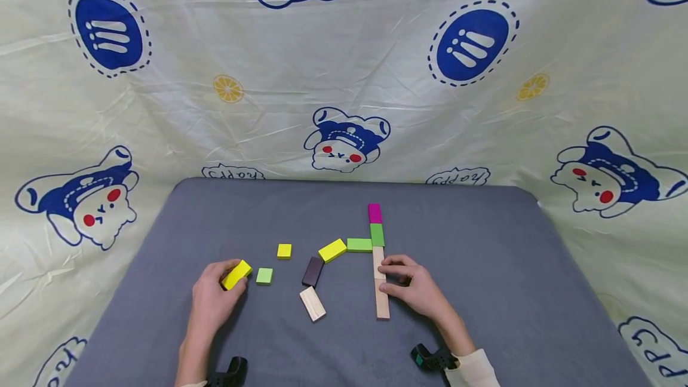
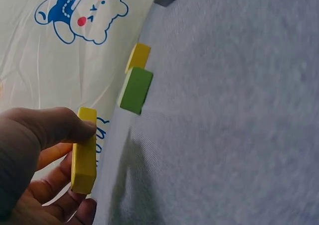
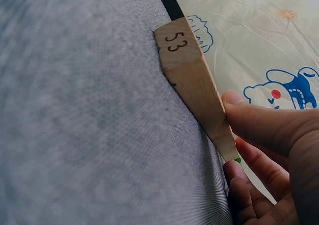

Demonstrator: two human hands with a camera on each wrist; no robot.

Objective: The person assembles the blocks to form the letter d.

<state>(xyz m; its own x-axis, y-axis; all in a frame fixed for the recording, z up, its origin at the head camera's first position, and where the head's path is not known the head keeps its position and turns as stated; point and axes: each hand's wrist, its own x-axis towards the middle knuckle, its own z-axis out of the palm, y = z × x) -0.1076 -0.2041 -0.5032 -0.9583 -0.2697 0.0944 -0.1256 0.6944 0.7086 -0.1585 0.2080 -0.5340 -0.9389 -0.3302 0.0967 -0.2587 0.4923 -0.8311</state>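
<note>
Pinching a tilted yellow block [image 1: 235,275] between thumb and fingers, the left hand [image 1: 215,297] seems to carry it off the tabletop [image 1: 484,243]; a loose grip on so narrow a piece could let it twist or drop. The right hand [image 1: 421,292], thumb and fingers slightly apart, touches the right side of two plain wooden blocks [image 1: 382,300] set end to end; a sideways nudge there could split their joint or bend the line. Just beyond its fingertips, a green block [image 1: 377,235] and magenta block [image 1: 374,214] extend that line, so a forward push could shift them too. Between the hands, a second green block [image 1: 359,245], slanted yellow block [image 1: 332,250], dark block [image 1: 313,272] and pale block [image 1: 313,304] form a curve, which a low sweep by the left hand could knock askew. Close to the left hand's right, a small light-green block [image 1: 264,276] and, farther out, a small yellow block [image 1: 284,251] could be bumped first.
</note>
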